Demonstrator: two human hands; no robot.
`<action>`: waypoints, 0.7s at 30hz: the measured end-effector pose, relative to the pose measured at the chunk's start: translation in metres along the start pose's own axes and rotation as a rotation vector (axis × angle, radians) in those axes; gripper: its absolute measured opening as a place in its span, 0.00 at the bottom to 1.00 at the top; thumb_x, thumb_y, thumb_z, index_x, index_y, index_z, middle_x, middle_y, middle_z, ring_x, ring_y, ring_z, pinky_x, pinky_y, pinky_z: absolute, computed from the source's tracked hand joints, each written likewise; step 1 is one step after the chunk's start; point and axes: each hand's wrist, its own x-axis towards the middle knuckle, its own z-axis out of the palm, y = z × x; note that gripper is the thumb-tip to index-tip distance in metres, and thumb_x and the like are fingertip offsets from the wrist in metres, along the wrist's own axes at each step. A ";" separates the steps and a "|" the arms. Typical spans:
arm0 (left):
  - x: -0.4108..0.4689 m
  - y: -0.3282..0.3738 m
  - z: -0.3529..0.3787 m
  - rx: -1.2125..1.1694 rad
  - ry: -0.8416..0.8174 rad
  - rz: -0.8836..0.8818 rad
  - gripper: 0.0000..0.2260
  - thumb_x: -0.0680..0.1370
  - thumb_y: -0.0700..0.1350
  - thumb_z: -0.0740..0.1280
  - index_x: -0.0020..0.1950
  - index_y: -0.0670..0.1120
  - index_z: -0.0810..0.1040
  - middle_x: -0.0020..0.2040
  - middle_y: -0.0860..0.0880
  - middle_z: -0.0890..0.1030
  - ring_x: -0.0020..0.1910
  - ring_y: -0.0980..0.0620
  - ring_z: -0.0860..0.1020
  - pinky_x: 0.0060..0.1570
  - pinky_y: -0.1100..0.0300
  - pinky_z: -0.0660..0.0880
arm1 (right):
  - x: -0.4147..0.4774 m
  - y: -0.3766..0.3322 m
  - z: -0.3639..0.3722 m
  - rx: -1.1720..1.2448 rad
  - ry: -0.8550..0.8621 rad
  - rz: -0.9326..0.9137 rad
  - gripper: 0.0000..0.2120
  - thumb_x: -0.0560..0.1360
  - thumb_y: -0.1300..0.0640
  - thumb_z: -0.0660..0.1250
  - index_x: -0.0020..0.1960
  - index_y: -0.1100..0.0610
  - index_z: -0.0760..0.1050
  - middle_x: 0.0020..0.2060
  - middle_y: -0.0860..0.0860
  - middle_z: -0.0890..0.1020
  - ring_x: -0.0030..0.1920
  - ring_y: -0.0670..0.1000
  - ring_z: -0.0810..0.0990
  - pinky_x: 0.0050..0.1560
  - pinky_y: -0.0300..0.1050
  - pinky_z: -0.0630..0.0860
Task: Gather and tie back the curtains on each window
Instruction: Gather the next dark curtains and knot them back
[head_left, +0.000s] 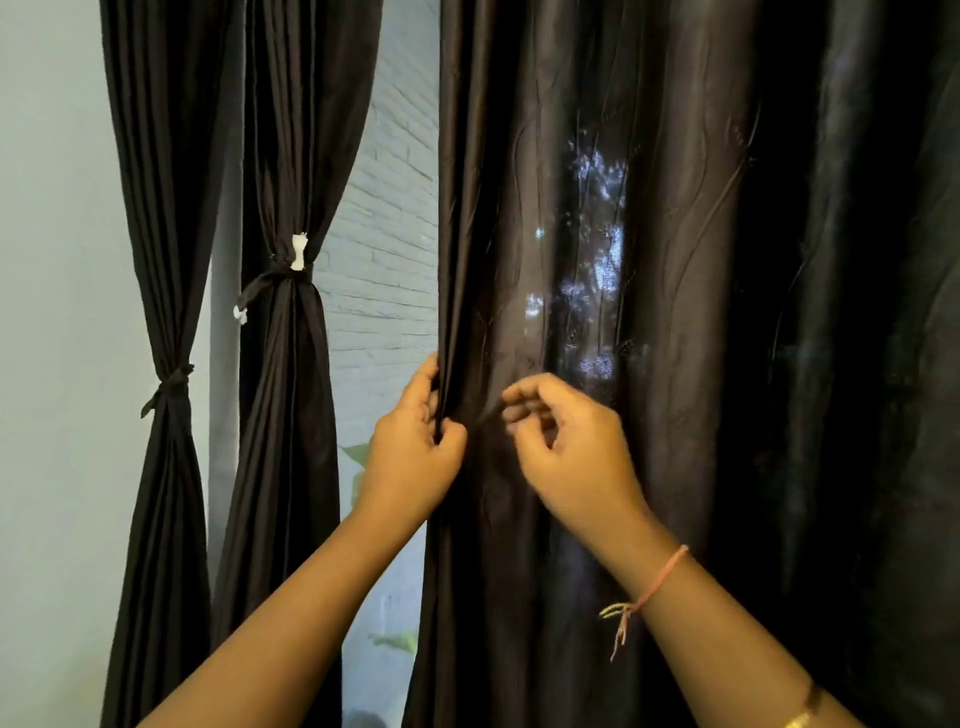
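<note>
The loose curtain (623, 260), dark with a faint sheen, hangs untied and fills the view from the centre out to 3 o'clock. The left hand (415, 447), just toward 7 o'clock from the centre, grips the curtain's left edge. Its fingers (428, 374) are curled round the bunched folds, and the thumb closes on them from the front. The right hand (566, 447) is just beside it at 5 o'clock, fingers half curled with the tips toward a fold of the cloth. That part is blurred, so I cannot tell whether they pinch it. A pink thread bracelet (660, 577) circles the right wrist. At 9 o'clock two more curtains are already gathered: the far curtain (166, 208) is cinched by a dark tie (171, 387), and the near curtain (291, 156) by a band carrying a white clip (298, 252). Between the near curtain and the loose one, a pale brick wall (384, 234) shows through the window.
</note>
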 end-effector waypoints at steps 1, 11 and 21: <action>-0.001 -0.001 0.003 0.037 0.037 0.025 0.33 0.76 0.33 0.61 0.75 0.55 0.55 0.50 0.50 0.81 0.36 0.53 0.78 0.40 0.60 0.76 | 0.000 0.000 -0.008 -0.183 0.163 -0.157 0.10 0.71 0.65 0.61 0.47 0.56 0.78 0.41 0.50 0.80 0.41 0.48 0.78 0.45 0.38 0.74; -0.002 -0.010 0.014 0.235 0.149 0.256 0.24 0.75 0.32 0.61 0.70 0.48 0.69 0.59 0.50 0.77 0.37 0.63 0.73 0.40 0.77 0.68 | 0.013 0.006 -0.065 -0.838 0.630 0.167 0.45 0.67 0.46 0.72 0.75 0.59 0.54 0.70 0.62 0.64 0.66 0.65 0.65 0.62 0.63 0.63; 0.003 -0.017 0.000 0.117 0.244 0.161 0.26 0.75 0.41 0.68 0.69 0.54 0.61 0.52 0.57 0.76 0.46 0.60 0.78 0.47 0.68 0.75 | 0.009 0.002 -0.022 -0.513 0.333 -0.071 0.16 0.74 0.56 0.66 0.37 0.53 0.59 0.27 0.46 0.64 0.28 0.57 0.68 0.28 0.42 0.57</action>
